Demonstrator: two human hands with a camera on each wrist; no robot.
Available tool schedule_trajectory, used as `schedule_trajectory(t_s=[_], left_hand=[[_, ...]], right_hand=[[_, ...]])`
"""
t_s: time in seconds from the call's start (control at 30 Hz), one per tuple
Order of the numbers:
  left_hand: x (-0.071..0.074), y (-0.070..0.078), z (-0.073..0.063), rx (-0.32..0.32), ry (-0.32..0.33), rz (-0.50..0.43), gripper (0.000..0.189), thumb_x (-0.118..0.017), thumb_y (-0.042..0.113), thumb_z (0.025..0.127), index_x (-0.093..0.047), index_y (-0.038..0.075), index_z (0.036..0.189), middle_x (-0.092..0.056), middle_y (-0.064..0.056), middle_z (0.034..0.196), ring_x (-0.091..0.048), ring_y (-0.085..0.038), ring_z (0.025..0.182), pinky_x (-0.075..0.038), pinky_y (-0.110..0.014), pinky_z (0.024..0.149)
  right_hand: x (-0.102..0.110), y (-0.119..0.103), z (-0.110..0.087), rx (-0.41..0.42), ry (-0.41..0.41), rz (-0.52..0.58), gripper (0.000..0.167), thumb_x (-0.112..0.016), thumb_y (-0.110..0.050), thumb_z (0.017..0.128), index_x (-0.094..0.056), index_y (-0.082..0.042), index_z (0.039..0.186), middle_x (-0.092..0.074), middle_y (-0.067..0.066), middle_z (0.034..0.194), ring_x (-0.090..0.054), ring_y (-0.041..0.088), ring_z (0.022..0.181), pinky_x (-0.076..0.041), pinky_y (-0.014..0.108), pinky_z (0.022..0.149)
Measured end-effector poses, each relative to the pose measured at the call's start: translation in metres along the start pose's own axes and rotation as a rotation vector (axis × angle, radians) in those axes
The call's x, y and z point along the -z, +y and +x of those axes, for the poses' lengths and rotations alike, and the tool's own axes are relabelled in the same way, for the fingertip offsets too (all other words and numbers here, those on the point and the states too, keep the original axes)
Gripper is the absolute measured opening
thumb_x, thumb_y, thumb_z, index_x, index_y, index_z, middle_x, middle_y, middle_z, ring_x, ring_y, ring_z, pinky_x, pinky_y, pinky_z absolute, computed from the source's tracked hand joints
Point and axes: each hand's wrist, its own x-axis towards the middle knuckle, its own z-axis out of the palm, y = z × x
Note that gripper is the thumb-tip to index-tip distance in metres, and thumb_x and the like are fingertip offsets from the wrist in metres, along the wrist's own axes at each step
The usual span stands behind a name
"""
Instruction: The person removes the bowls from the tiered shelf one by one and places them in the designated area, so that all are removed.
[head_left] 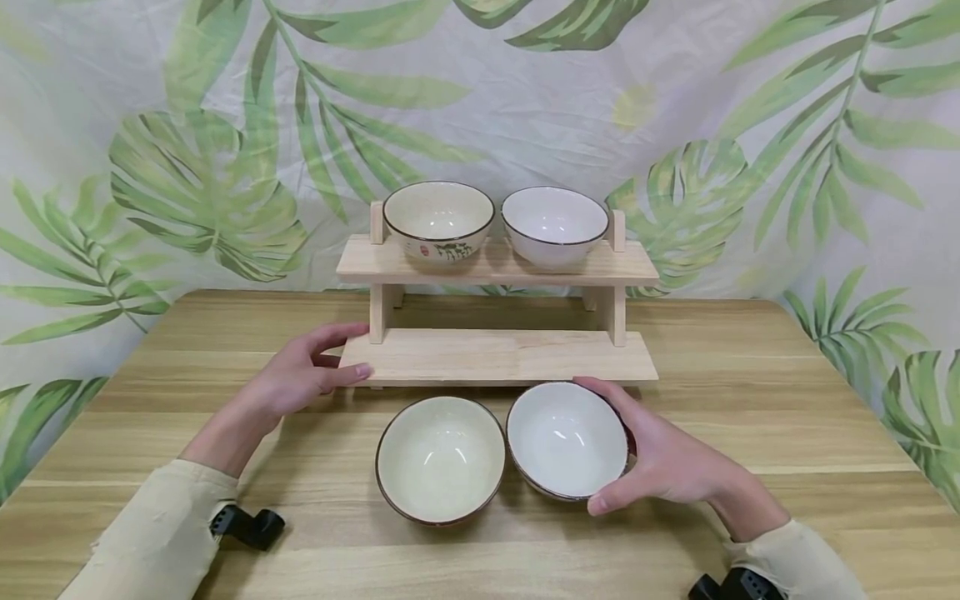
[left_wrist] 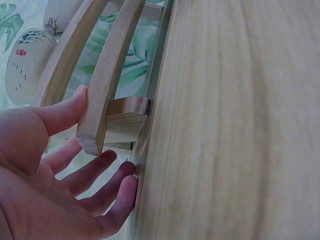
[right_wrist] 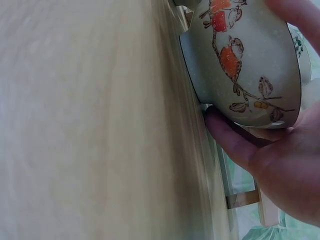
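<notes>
A two-tier wooden shelf (head_left: 495,354) stands on the table. At its left end my left hand (head_left: 311,371) grips the lower board, the thumb (left_wrist: 67,110) against the top and the other fingers around the end and below. In front of the shelf, my right hand (head_left: 667,458) holds a white bowl (head_left: 567,440) by its right side, thumb near and fingers behind. Orange-and-brown branch painting marks this bowl's outside (right_wrist: 237,65) in the right wrist view. Beside it on the left, a cream bowl (head_left: 441,460) sits upright. Whether the white bowl's base touches the table I cannot tell.
On the upper board stand a cream bowl (head_left: 438,218) with painted decoration and a white bowl (head_left: 555,221), side by side. The wood-grain table (head_left: 375,558) reaches back to a leaf-patterned cloth (head_left: 540,100).
</notes>
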Motion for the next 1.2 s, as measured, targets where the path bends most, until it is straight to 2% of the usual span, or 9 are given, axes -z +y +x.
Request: schedule_trajectory(t_s=[0.27,0.47,0.6,0.8,1.03,1.2], left_hand=[[0.001,-0.001,0.001,0.002,-0.002,-0.004,0.080,-0.078,0.037,0.098,-0.039,0.019,0.165,-0.047,-0.021,0.159,-0.055,-0.039,0.137,-0.052,-0.033,0.086],[0.002,-0.002,0.001,0.005,-0.002,0.005,0.081,-0.078,0.038,0.098,-0.038,0.019,0.165,-0.045,-0.021,0.162,-0.054,-0.041,0.138,-0.052,-0.033,0.087],[0.003,-0.004,-0.001,0.006,-0.002,0.004,0.081,-0.077,0.039,0.098,-0.038,0.019,0.166,-0.041,-0.021,0.165,-0.052,-0.042,0.140,-0.052,-0.034,0.087],[0.003,-0.005,-0.001,0.003,-0.001,0.001,0.081,-0.078,0.039,0.098,-0.038,0.020,0.166,-0.042,-0.021,0.164,-0.052,-0.042,0.140,-0.053,-0.034,0.086],[0.002,-0.004,0.001,0.006,-0.003,-0.001,0.081,-0.078,0.039,0.098,-0.039,0.021,0.165,-0.043,-0.019,0.164,-0.052,-0.041,0.139,-0.053,-0.033,0.086],[0.001,-0.003,0.002,0.006,-0.002,0.006,0.081,-0.078,0.040,0.097,-0.038,0.021,0.166,-0.044,-0.020,0.163,-0.053,-0.041,0.139,-0.052,-0.034,0.087]], right_hand=[[-0.005,-0.001,0.003,-0.011,0.024,-0.056,0.121,-0.098,-0.016,0.072,-0.023,-0.014,0.166,-0.046,0.019,0.156,-0.056,0.039,0.132,-0.054,0.029,0.099],[-0.006,-0.007,0.005,-0.010,0.107,-0.124,0.115,-0.098,-0.024,0.076,-0.026,-0.011,0.165,-0.047,0.016,0.159,-0.053,0.038,0.138,-0.051,0.024,0.103],[-0.001,-0.016,0.006,0.044,0.185,-0.109,0.105,-0.094,-0.018,0.081,-0.029,-0.008,0.163,-0.048,0.016,0.159,-0.054,0.039,0.141,-0.050,0.025,0.108],[0.009,-0.031,0.006,0.087,0.289,-0.074,0.096,-0.089,-0.007,0.085,-0.032,-0.013,0.162,-0.048,0.016,0.157,-0.056,0.038,0.138,-0.053,0.026,0.107],[0.016,-0.050,0.016,0.081,0.426,-0.020,0.105,-0.086,-0.002,0.086,-0.019,-0.013,0.166,-0.043,0.010,0.159,-0.051,0.023,0.141,-0.051,0.020,0.106],[0.023,-0.059,0.028,0.058,0.494,0.034,0.109,-0.086,-0.004,0.087,-0.013,-0.011,0.167,-0.039,0.010,0.161,-0.046,0.025,0.145,-0.047,0.020,0.111]])
